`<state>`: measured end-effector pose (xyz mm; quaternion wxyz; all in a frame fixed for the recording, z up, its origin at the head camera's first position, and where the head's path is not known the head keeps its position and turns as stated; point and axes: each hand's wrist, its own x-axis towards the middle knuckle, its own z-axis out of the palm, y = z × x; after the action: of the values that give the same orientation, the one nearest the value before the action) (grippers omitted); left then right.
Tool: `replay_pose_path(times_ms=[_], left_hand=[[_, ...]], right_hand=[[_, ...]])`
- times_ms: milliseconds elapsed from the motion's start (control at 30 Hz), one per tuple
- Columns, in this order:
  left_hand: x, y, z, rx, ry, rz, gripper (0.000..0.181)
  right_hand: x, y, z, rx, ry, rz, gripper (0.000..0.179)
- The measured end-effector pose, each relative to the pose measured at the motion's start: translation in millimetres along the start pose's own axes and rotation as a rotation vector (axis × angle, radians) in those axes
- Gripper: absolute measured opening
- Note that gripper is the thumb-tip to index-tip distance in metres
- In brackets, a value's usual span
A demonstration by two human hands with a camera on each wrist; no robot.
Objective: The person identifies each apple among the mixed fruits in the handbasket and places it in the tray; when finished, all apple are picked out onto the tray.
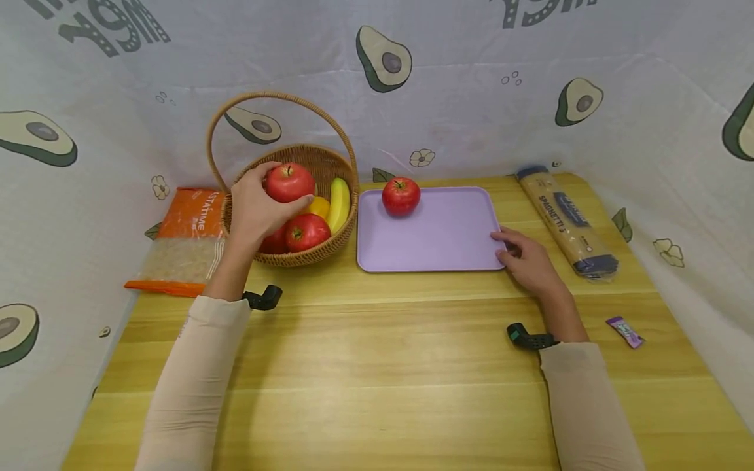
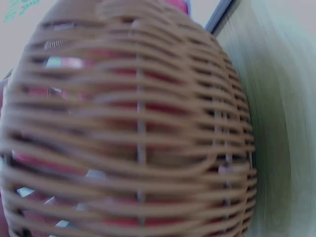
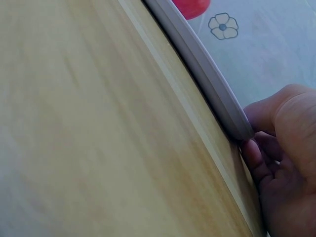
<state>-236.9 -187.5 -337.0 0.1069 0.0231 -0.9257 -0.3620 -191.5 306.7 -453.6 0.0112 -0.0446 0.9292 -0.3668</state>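
In the head view my left hand [image 1: 256, 204] grips a red apple [image 1: 290, 182] over the wicker basket [image 1: 318, 257], thumb on one side and fingers on the other. Below it in the basket lie another red apple [image 1: 307, 232], a yellow banana [image 1: 339, 205] and an orange-yellow fruit [image 1: 319, 207], partly covered by the thumb. Basket weave [image 2: 143, 128] fills the left wrist view and hides that hand. My right hand [image 1: 529, 263] pinches the right edge of a lilac tray [image 1: 436, 242]; the right wrist view shows its thumb [image 3: 264, 112] at the rim. One red apple [image 1: 401, 196] sits at the tray's back left.
An orange-and-clear pasta bag [image 1: 182, 242] lies left of the basket, behind my left forearm. To the tray's right are a spaghetti pack [image 1: 567, 222] and a small purple wrapped snack [image 1: 626, 331]. An avocado-print cloth [image 1: 459, 118] hangs behind the wooden table [image 1: 383, 366].
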Motion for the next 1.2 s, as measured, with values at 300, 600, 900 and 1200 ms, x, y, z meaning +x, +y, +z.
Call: replay_pose_path(times_ms=[300,600,900,1200], left_hand=[[-12.2,15.6,13.3,-0.070,0.082,0.132,0.083],[-28.4,46.1,28.3,-0.181,0.086,0.256,0.076],[-37.9,75.8,52.1,-0.264,-0.021,0.290,0.079],[-36.0,91.9,87.3,-0.377,-0.119,0.310,0.079]], right_hand=[[1.2,-0.8,1.1,-0.001,-0.003,-0.012,0.042],[2.0,-3.0,0.3,0.003,-0.003,0.000,0.043],[1.2,-0.5,0.7,0.000,0.001,-0.006,0.043],[0.9,3.6,1.4,-0.004,0.000,-0.002,0.043]])
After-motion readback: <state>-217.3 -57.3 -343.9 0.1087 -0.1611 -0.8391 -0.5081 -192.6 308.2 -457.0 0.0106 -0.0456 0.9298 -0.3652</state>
